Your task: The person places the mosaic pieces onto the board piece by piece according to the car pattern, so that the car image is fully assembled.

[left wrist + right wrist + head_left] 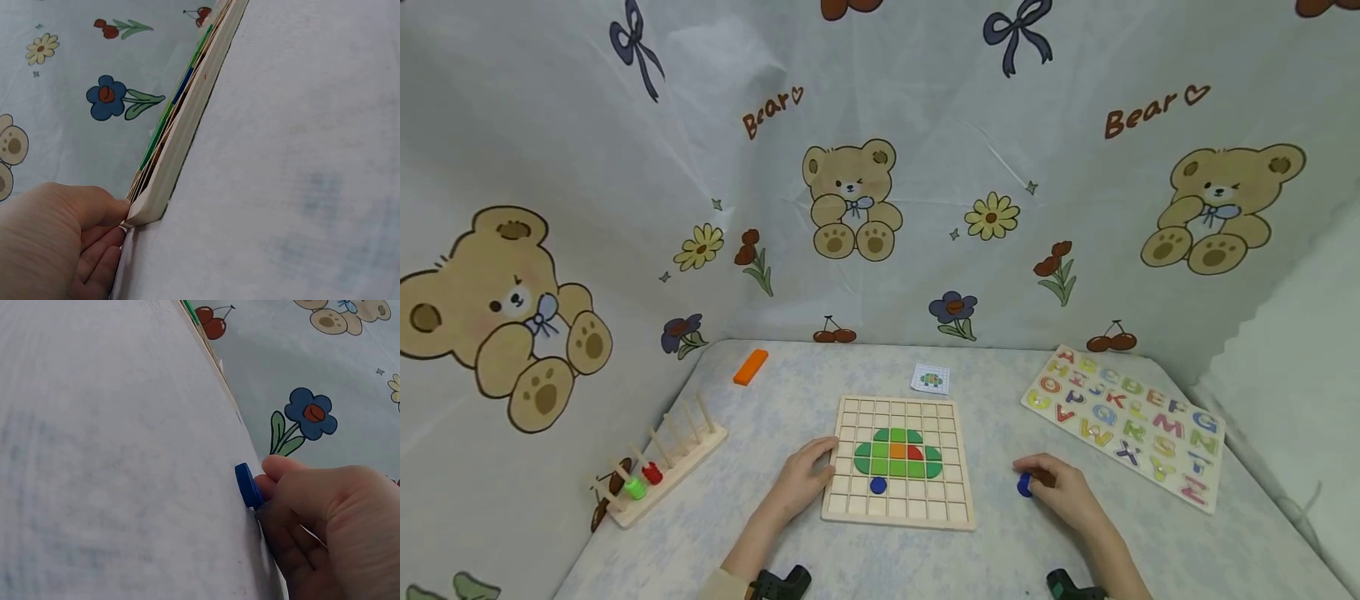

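Note:
A square wooden grid board (853, 504) lies on the table, with green, orange and red pieces forming a rounded shape across its middle. One blue disc (877, 485) rests in a cell below that shape. At the board's left edge, my left hand (805, 475) holds on, its thumb and fingers against the rim. In the left wrist view, the thumb (103, 206) meets the board's corner. Well to the right of the board, my right hand (1060, 490) pinches a second blue disc (248, 485), tilted on its edge close over the tabletop.
A small pattern card (919, 385) lies behind the board. At the right is an alphabet puzzle board (1138, 429). A peg stand (688, 467) with green and red beads stands left, and an orange block (751, 367) lies at the back left.

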`<control>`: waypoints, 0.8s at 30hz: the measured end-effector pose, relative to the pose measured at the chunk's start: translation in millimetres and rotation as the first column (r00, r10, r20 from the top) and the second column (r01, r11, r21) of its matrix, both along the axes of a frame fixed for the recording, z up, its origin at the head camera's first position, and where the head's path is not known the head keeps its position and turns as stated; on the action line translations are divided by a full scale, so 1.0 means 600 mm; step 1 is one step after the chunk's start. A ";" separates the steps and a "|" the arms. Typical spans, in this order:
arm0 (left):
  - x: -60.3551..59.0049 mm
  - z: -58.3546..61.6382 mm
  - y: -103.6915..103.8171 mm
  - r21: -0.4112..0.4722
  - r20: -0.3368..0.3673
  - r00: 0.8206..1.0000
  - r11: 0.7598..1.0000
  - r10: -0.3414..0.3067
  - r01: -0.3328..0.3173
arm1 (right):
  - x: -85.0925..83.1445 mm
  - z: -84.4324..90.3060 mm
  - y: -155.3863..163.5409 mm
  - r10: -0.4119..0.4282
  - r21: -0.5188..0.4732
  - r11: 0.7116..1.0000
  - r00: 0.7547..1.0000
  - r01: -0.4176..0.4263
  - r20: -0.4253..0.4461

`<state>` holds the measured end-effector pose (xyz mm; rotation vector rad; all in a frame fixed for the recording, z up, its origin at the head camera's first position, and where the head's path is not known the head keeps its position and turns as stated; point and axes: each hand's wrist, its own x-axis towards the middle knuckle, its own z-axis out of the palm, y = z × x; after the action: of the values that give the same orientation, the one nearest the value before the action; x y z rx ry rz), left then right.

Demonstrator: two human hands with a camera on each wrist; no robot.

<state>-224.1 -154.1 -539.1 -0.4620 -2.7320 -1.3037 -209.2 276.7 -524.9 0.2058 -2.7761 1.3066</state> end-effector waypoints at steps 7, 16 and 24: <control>0.003 0.007 0.000 0.002 -0.016 1.000 1.000 0.010 -0.010 | -0.001 -0.009 -0.001 -0.020 0.096 0.995 0.992 0.032 -0.126; 0.003 0.003 0.000 0.008 -0.022 1.000 1.000 0.014 -0.014 | -0.001 -0.016 -0.008 -0.017 0.107 0.994 0.982 0.038 -0.189; 0.002 0.001 -0.001 0.002 -0.031 0.999 1.000 0.010 -0.010 | -0.002 -0.023 -0.010 -0.027 0.137 0.988 0.965 0.065 -0.262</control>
<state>-223.1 -154.5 -538.3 -0.4632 -2.7042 -1.2861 -210.6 270.8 -538.8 0.2951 -2.6344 0.9877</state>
